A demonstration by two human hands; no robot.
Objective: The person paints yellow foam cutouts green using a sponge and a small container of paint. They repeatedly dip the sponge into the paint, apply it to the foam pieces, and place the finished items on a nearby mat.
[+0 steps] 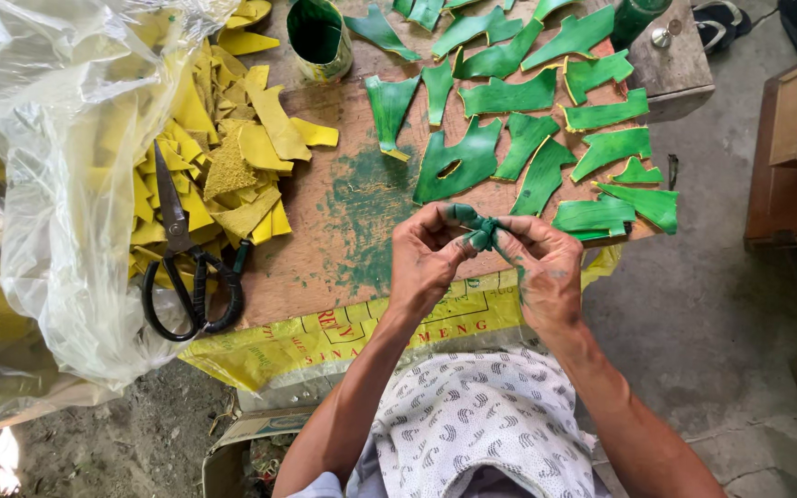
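Patterned cloth [481,415] over the person's lap sits nearest the lens, both forearms running up from it to the work.

Biggest thing in view: wooden board [343,231], green-stained in the middle, serving as the bench. Left of it a clear plastic bag [57,184] bulges over the edge, with a heap of yellow offcuts [232,157] spilling out of it onto the board. Upper right: green painted pieces [528,138] spread flat, mostly apart, a few overlapping at the edges. Green-lined tin [318,37] stands at the board's top edge. Black-handled shears [186,263] lie on the yellow heap, blades pointing away, untouched.

Hands: left hand [426,258] and right hand [546,263] are brought together over the board's near edge, fingertips of both pinching one small green strip [481,231] that looks twisted or knotted at its middle. Strip is held in the air, clear of the board, just below the nearest flat green pieces.

My read on doing this well:
- keep both pinches close to the twist so it does not slacken
- pull evenly both sides; the strip looks thin and might tear
- paint may be wet, fingers are already stained, so keep it off the laid-out pieces
- work above the bare board
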